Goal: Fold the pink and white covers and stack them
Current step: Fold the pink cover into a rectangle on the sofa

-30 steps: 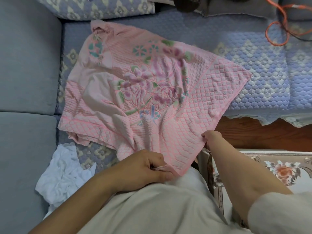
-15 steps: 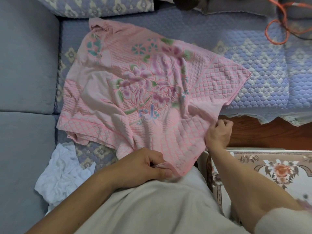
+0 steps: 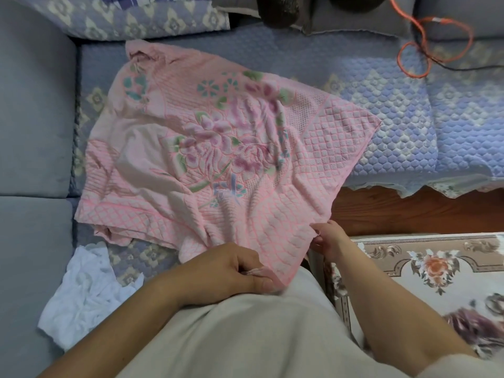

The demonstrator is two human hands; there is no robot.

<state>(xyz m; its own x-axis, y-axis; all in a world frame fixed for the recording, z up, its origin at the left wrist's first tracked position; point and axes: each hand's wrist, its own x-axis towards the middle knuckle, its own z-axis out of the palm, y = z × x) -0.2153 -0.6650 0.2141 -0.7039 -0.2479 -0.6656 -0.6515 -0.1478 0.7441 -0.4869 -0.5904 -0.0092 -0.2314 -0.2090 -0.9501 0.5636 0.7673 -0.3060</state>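
Pink cover (image 3: 218, 159) spread rumpled on blue quilted sofa pad (image 3: 395, 126), long axis running far-left to near-right. Left hand (image 3: 231, 271) pinching near corner; right hand (image 3: 330, 238) gripping right edge. White cover (image 3: 84, 293) crumpled at left. Orange cord (image 3: 425, 50) far right; floral rug (image 3: 436, 266) below.

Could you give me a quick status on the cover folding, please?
Left hand and right hand both gripping pink cover near edge. White cover crumpled, untouched. Nothing obstructing.
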